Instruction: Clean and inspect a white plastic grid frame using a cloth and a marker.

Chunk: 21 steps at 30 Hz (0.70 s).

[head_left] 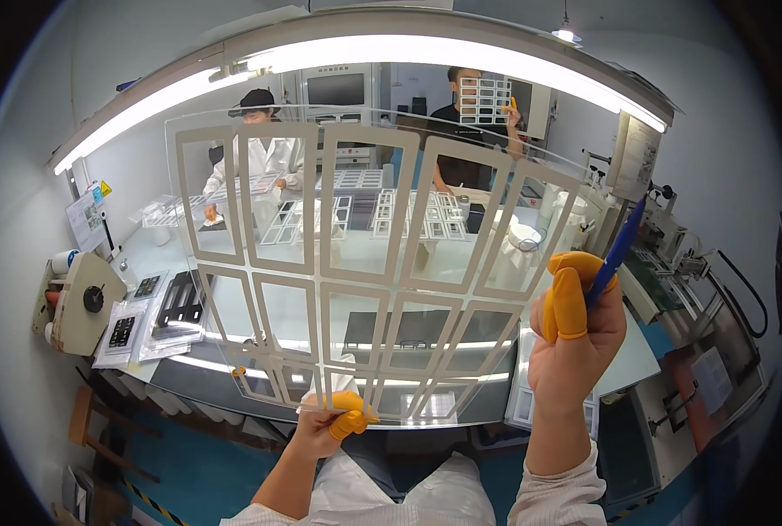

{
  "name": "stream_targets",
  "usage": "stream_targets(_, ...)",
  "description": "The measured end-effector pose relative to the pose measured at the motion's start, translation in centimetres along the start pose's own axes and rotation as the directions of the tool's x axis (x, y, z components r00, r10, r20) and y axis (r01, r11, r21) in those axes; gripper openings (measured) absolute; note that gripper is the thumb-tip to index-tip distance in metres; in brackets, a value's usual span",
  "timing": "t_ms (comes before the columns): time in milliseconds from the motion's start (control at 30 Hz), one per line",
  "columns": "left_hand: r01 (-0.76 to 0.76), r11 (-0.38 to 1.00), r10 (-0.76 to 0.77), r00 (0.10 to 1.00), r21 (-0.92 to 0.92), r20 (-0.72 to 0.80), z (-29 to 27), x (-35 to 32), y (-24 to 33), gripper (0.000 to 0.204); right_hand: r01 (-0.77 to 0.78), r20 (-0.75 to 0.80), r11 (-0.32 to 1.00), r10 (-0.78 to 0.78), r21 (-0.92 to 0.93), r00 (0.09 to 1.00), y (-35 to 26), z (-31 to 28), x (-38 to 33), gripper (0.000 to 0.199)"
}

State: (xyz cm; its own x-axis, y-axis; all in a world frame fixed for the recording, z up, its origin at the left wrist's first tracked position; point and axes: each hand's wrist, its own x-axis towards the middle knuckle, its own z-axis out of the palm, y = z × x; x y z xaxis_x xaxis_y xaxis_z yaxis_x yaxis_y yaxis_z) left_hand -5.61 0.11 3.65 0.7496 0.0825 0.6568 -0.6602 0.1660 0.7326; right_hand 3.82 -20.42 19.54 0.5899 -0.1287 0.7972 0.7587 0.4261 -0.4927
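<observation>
A large clear sheet (pixel 356 273) printed with rows of pale grey rectangular frames stands tilted up in front of me. My left hand (pixel 331 428) pinches its lower edge, with orange finger cots on the fingertips. A crumpled white cloth (pixel 342 379) shows at that hand, partly behind the sheet; whether the fingers grip it too, I cannot tell. My right hand (pixel 579 337), also in orange finger cots, is closed around a blue pen (pixel 621 247). The pen points up and to the right, beside the sheet's right edge.
A long lit tube lamp (pixel 391 54) arches above the worktable (pixel 158 373). Across it, one person (pixel 264 153) handles a framed sheet and another person (pixel 461 167) holds one up. Dark panels (pixel 180 302) lie at left, near a tape dispenser-like device (pixel 88 298). Machinery (pixel 663 254) stands at right.
</observation>
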Motion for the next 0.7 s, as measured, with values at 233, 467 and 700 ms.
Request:
stream_targets(233,0.026,1.000,-0.026,1.000,0.001,0.014,0.28,0.01,0.04,0.013,0.025,-0.047,0.999,-0.027,-0.045,0.999,-0.13,-0.02,-0.10,0.017)
stream_targets(467,-0.037,0.998,0.034,0.998,0.055,0.054,-0.07,-0.15,-0.23,0.021,0.023,-0.043,1.000,-0.023,-0.003,0.999,-0.11,-0.09,-0.05,0.022)
stream_targets(700,-0.013,1.000,0.012,1.000,0.014,0.026,0.46,0.14,0.35,0.014,0.030,-0.050,0.994,-0.036,-0.108,0.998,0.04,-0.01,0.24,0.019)
